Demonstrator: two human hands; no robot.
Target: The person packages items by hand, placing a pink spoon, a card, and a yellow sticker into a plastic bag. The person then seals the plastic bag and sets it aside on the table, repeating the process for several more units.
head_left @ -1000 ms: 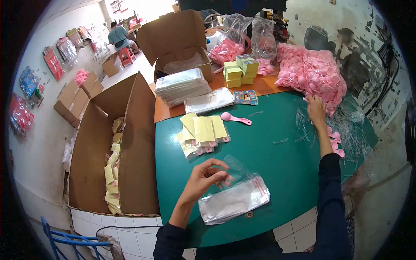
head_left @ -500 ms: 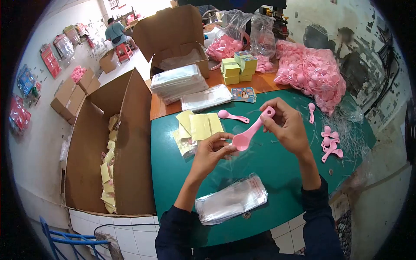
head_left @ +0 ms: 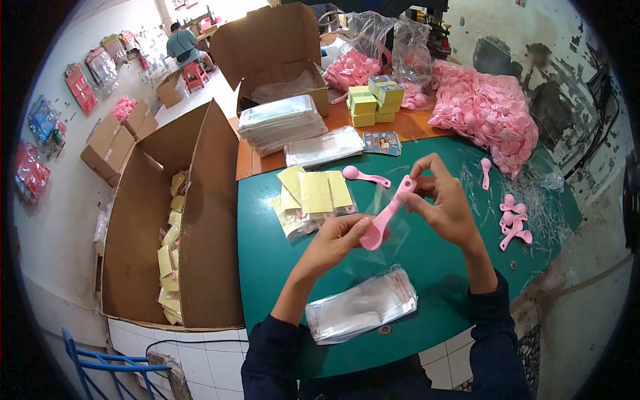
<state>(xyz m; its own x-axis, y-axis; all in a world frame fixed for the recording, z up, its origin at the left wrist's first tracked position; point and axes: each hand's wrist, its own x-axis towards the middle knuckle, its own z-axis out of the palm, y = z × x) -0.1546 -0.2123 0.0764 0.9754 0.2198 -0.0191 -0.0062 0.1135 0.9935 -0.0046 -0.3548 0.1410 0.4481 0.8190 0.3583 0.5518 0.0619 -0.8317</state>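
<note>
A pink scoop-like spoon is stretched between my two hands over the green table. My left hand pinches its bowl end between thumb and fingers. At the other end, my right hand grips the handle near its holed tip. Thin clear plastic shows just below the spoon. Left of it lie packs with yellow cards, and another pink spoon rests behind. A stack of clear plastic bags lies on the table in front of me.
Several pink spoons and plastic scraps lie to the right. Bagged pink spoons, yellow card stacks and clear bag piles stand behind. A tall cardboard box holds packs at left. A person sits far off.
The spoon has turned over, from its hollow showing to its smooth side showing. My left hand has shifted slightly down along with the bowl end. The whole view has moved a little.
</note>
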